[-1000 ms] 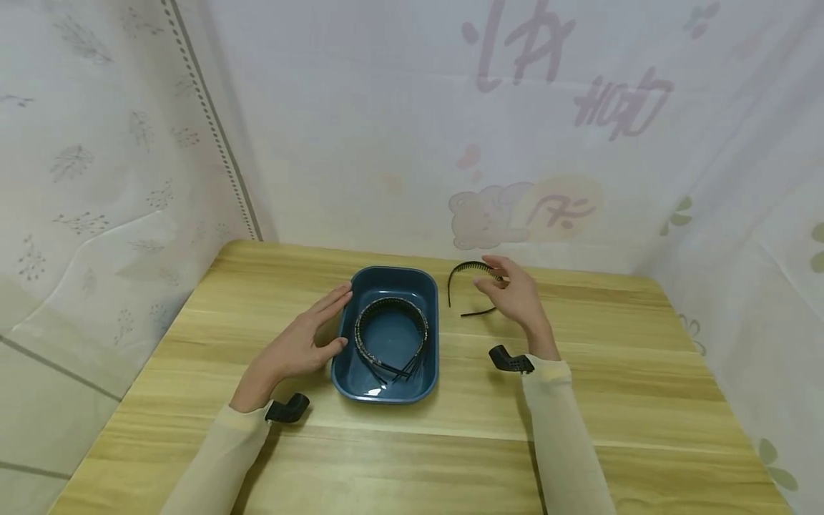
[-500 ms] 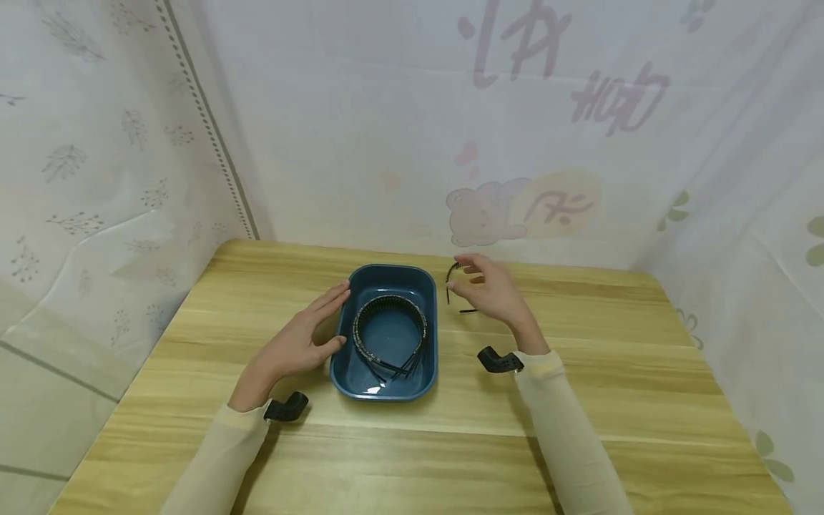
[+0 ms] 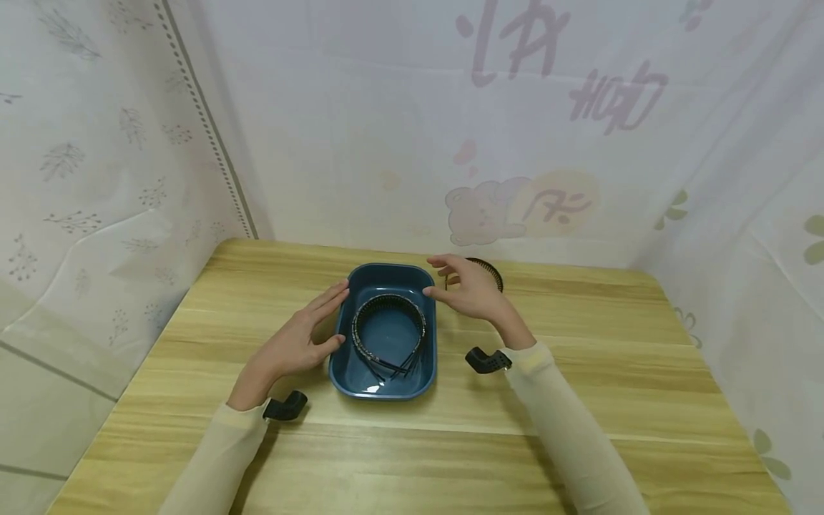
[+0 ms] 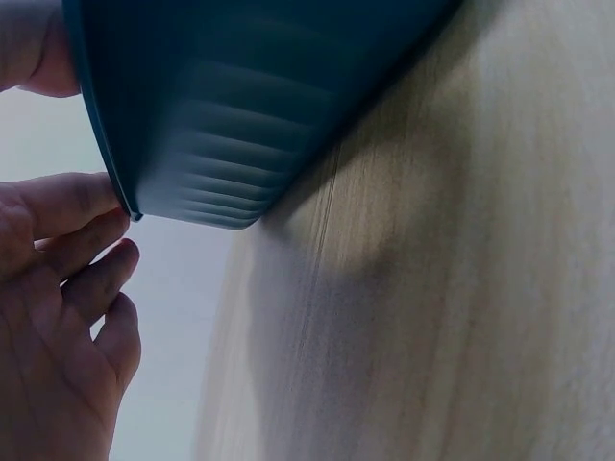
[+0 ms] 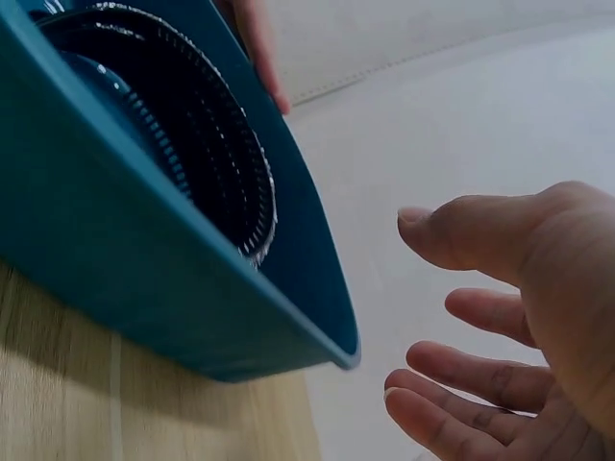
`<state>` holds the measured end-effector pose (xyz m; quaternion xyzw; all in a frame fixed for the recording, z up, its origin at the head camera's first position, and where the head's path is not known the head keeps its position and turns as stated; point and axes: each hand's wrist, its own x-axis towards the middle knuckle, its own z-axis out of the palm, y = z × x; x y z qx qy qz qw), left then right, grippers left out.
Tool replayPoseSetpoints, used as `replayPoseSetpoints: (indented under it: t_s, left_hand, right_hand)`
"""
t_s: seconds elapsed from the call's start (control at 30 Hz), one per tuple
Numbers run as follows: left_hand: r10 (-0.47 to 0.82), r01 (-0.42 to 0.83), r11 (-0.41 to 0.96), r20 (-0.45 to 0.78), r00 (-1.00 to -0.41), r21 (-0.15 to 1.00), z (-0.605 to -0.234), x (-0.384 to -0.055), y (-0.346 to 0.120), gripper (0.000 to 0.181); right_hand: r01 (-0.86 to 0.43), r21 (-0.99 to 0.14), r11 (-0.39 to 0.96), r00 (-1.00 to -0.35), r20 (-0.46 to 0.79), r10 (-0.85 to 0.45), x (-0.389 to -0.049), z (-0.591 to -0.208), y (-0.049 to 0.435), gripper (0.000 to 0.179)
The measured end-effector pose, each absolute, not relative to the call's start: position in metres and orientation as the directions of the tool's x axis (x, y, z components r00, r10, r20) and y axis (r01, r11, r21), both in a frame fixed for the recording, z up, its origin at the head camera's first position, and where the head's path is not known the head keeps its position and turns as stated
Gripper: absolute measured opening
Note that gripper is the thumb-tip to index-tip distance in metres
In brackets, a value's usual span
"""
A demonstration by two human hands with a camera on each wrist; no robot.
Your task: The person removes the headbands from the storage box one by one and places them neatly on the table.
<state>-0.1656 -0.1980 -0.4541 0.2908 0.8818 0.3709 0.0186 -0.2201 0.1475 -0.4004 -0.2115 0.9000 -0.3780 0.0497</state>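
A blue rectangular basin (image 3: 335,372) stands on the wooden table, with several dark toothed headbands (image 3: 421,322) stacked in a ring inside it. My left hand (image 3: 296,343) touches the basin's left rim with fingers extended; the left wrist view shows its fingertips right at the rim. My right hand (image 3: 473,290) is by the basin's upper right corner, thumb and fingers spread apart. In the right wrist view nothing lies between them. Another black toothed headband (image 3: 492,272) lies on the table behind my right hand, which hides much of it.
The wooden table (image 3: 611,372) reaches back to a pale printed curtain (image 3: 360,143). More patterned cloth (image 3: 84,214) hangs on the left side. Black wrist cameras (image 3: 487,360) sit on both cuffs.
My right hand has moved left from over the loose headband to the basin's right rim, so the headband's right side now shows. My left hand stays at the left rim.
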Motion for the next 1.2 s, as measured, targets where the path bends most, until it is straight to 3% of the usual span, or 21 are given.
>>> replayPoseSetpoints:
  t_s: [0.27,0.63,1.03,1.2]
  left_hand:
    - [0.529,0.49,0.551,0.171,-0.831,0.675,-0.455,-0.168,-0.198,0.081]
    - [0.533,0.491,0.551,0.169,-0.829,0.675,-0.456,-0.169,-0.198,0.081]
    - [0.53,0.486,0.557,0.162,-0.832,0.674,-0.456,-0.167,-0.199,0.08]
    - [0.528,0.489,0.562,0.165,-0.833,0.668,-0.456,-0.167,-0.199,0.08]
  right_hand:
    - [-0.414,-0.68,0.605,-0.846,0.043,-0.532,-0.225,-0.394,0.13,0.062]
    - [-0.437,-0.616,0.656,-0.803,-0.06,-0.592,-0.235,-0.397,0.105,0.059]
    - [-0.463,-0.549,0.696,-0.789,-0.104,-0.606,-0.24,-0.408,0.092,0.038]
    - [-0.507,-0.503,0.7,-0.785,-0.066,-0.616,-0.241,-0.416,0.089,0.026]
